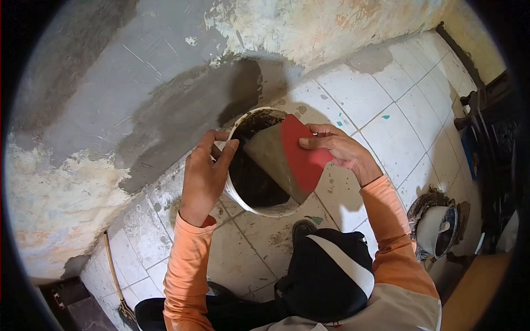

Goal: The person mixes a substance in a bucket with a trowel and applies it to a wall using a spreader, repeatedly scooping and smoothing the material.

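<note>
A white bucket [237, 194] with dark wet mortar inside is tilted toward me in the middle of the view. My left hand [203, 175] grips its near left rim. My right hand [334, 149] holds a red plastic scraper [301, 157], fingers pinching its upper edge. The scraper's grey, mortar-smeared end reaches into the bucket's mouth. Both arms wear orange sleeves.
A wall [138, 83] with a fresh grey mortar patch and peeling paint fills the left and top. White floor tiles [386, 121] spread to the right. A second bucket [436, 229] sits at lower right, dark furniture [491, 143] at far right, a stick [113, 270] at lower left.
</note>
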`<action>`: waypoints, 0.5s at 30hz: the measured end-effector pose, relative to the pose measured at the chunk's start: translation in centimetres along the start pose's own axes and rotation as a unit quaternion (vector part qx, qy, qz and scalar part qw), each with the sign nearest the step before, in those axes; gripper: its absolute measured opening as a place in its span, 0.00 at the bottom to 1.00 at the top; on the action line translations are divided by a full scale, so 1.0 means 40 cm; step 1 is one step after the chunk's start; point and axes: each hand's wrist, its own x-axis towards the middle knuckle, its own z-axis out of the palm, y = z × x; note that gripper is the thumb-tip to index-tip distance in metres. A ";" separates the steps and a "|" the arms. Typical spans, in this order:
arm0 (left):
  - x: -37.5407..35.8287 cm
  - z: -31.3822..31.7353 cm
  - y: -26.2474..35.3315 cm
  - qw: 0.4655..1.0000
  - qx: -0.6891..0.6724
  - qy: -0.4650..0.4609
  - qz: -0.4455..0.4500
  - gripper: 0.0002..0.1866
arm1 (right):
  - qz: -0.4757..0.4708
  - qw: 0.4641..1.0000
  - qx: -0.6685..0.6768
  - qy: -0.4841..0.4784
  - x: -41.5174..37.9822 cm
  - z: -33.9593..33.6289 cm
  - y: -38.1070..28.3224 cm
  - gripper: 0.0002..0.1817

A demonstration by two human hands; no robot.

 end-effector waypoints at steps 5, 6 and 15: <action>0.029 -0.054 -0.064 0.998 0.043 -0.003 0.041 0.11 | -0.030 0.998 0.058 -0.005 -0.001 -0.003 0.020 0.25; 0.039 -0.079 -0.100 0.996 0.060 -0.019 0.066 0.11 | -0.044 0.996 0.076 0.000 -0.003 -0.007 0.018 0.25; -0.080 -0.263 -0.273 0.987 -0.050 -0.109 -0.103 0.23 | -0.130 0.979 0.110 0.110 0.038 -0.075 0.010 0.20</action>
